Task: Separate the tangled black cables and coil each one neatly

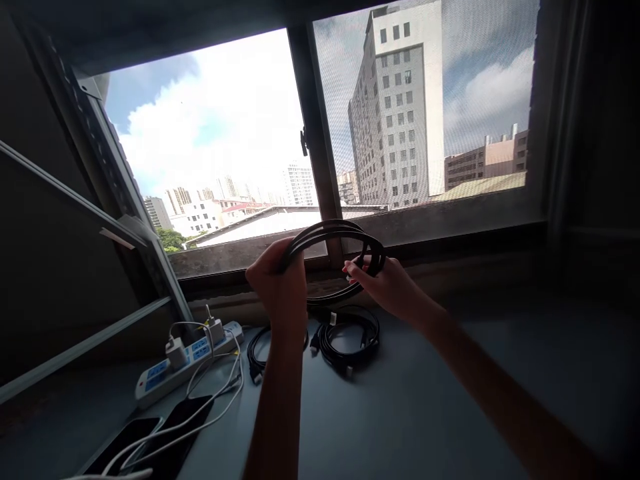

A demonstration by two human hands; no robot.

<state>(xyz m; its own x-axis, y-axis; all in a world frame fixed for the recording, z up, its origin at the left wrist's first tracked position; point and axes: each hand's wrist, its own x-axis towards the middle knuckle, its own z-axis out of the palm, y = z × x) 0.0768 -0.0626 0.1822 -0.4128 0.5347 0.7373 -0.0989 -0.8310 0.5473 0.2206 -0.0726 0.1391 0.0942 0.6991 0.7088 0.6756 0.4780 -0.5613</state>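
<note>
A black cable is wound into a loose coil and held up in the air in front of the window. My left hand is closed around the left side of the coil, its back toward me and its fingers mostly hidden. On the coil's right side, my right hand grips the cable, thumb and fingers pinched together near what looks like a cable end. Below my hands, a second coiled black cable with dark plugs lies on the grey table. Another black coil rests left of it, partly behind my left forearm.
A white power strip with blue sockets holds two white chargers at the left. White charging cords run across two dark phones. Metal frame bars stand at the left, and a sliding window spans the back.
</note>
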